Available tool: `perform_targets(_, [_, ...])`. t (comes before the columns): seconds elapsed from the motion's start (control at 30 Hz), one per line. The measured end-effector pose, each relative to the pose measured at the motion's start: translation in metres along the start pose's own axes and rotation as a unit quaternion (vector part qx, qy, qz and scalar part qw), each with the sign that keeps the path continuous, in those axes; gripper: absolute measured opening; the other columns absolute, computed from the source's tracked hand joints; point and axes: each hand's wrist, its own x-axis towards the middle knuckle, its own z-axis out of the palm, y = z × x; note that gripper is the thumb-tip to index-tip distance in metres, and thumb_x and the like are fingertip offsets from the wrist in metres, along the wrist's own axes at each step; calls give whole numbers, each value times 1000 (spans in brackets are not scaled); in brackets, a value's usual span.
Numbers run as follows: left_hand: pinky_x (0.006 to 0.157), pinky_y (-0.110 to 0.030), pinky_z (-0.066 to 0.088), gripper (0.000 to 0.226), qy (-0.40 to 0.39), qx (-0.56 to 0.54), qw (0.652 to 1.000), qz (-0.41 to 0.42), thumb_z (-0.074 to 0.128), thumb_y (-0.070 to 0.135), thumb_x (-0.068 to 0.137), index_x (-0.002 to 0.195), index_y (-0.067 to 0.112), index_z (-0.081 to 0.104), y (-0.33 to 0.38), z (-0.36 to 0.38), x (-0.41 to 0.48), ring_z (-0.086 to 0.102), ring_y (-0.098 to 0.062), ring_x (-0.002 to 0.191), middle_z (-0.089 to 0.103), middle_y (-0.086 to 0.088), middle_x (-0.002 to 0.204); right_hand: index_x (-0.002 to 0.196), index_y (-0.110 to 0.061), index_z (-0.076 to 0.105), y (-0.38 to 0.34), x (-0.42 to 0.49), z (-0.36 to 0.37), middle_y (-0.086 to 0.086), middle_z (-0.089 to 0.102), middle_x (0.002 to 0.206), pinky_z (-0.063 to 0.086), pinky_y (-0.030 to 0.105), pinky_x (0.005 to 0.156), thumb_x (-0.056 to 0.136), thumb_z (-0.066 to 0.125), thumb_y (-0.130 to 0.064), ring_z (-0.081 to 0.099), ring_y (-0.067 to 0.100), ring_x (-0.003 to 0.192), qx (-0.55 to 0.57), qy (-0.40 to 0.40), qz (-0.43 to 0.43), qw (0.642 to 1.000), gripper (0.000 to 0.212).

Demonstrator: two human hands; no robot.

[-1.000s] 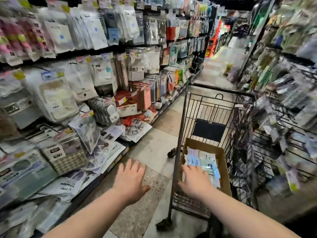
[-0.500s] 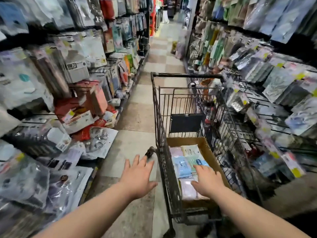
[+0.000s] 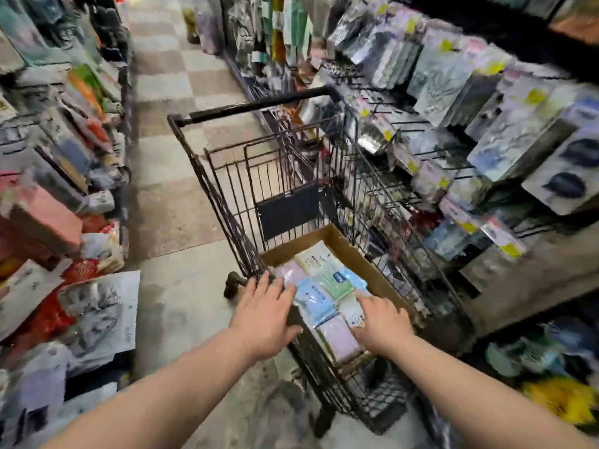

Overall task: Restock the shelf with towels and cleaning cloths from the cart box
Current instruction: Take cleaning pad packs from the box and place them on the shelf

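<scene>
A dark wire shopping cart (image 3: 227, 196) stands in the aisle with a brown cardboard box (image 3: 350, 251) inside it. The box holds several flat packs of cloths (image 3: 324, 286) in pink, blue, green and white wrappers. My left hand (image 3: 265, 315) hovers over the cart's near left rim, fingers spread, its fingertips by a pink pack. My right hand (image 3: 379, 322) lies flat on the packs at the near right of the box, fingers apart. Neither hand grips anything that I can see.
Shelves of hanging packaged goods (image 3: 486, 102) press close against the cart's right side. The left shelf (image 3: 64, 202) holds more packs, some spilling low toward the floor. A checked tile aisle (image 3: 168, 176) runs ahead on the cart's left.
The view has swung right and down toward the cart. My left hand has moved right from over the floor to the cart's rim; my right hand stays on the packs.
</scene>
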Motion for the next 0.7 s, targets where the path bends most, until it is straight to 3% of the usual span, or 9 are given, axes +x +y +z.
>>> perform_targets(0.37, [119, -42, 2, 77, -55, 61, 996, 22, 42, 56, 91, 151, 20, 12, -53, -38, 158, 3, -29, 148, 13, -8, 159, 141, -23, 31, 17, 122, -1, 3, 37, 146, 29, 43, 107, 90, 47, -36, 34, 28, 134, 86, -78, 69, 991, 55])
perform_targets(0.57, [119, -45, 2, 78, -118, 107, 982, 103, 44, 57, 90, 151, 18, 15, -36, -20, 220, 7, -31, 147, 16, -8, 159, 142, -22, 30, 35, 146, 8, 7, 38, 145, 24, 43, 111, 90, 49, -38, 33, 29, 136, 125, -109, 129, 978, 57])
perform_targets(0.7, [118, -46, 11, 75, -148, 121, 971, 145, 45, 56, 89, 148, 17, 21, -25, -4, 261, 14, -30, 145, 23, -9, 155, 138, -20, 35, 42, 151, 31, 8, 39, 144, 32, 42, 107, 90, 50, -38, 37, 30, 132, 172, -148, 172, 959, 54])
